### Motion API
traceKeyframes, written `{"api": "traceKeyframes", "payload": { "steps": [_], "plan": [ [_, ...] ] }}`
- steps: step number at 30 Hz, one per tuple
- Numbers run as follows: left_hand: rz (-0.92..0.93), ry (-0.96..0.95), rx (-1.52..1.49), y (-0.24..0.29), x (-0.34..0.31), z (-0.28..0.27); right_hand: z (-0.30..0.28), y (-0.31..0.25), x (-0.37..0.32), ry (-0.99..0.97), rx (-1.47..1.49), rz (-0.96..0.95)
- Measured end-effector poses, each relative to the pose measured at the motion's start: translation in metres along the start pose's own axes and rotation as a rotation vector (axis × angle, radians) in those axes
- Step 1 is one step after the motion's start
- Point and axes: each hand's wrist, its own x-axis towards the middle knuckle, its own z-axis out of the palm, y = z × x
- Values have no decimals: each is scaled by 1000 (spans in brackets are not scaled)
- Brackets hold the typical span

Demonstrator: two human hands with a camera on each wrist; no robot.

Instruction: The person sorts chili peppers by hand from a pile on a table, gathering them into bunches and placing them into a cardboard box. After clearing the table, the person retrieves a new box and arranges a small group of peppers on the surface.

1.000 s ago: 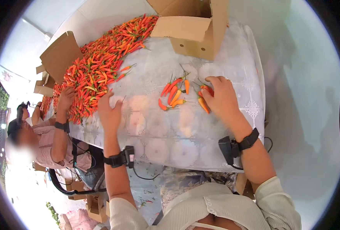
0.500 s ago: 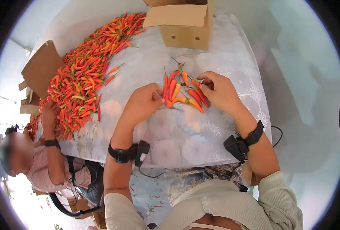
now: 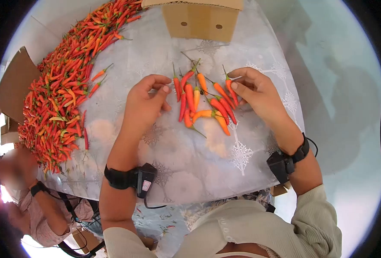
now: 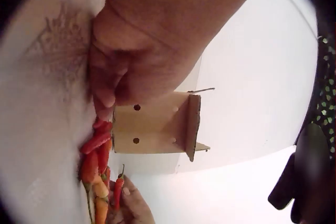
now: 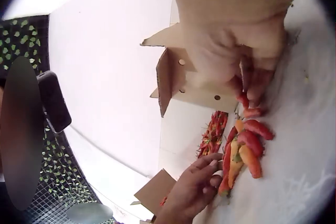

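Observation:
A small group of red and orange chili peppers (image 3: 198,101) lies on the covered table between the two hands, most stems pointing away from the body. My right hand (image 3: 259,92) pinches a red chili (image 3: 231,89) by its upper part at the group's right side. That chili also shows upright before the fingers in the left wrist view. At the left side, my left hand (image 3: 145,99) has its fingers loosely bent, fingertips right beside the outermost red chili (image 3: 176,86). Nothing shows between its thumb and fingers.
A large heap of chilies (image 3: 66,90) covers the table's left side, with a cardboard flap (image 3: 16,81) beyond it. At the back stands a cardboard box (image 3: 201,21) with round holes. Another person (image 3: 48,210) sits at the left.
My left hand came over from the heap to the small group and let go of a red chili there. The right hand now holds a red chili at the group's right edge.

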Motion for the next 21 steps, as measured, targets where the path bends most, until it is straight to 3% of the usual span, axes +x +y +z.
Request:
{"api": "traceKeyframes", "payload": {
  "steps": [7, 10, 13, 21],
  "plan": [
    [97, -13, -37, 3, -5, 10, 2, -22, 8, -94, -196, 53],
    [102, -51, -58, 4, -5, 12, 14, -8, 17, -25, -314, -179],
    [85, -91, -101, 5, -5, 12, 18, -6, 21, 1, -357, -226],
    [76, -119, -48, 4, -4, 13, 6, -4, 26, -133, -211, -97]
  ]
}}
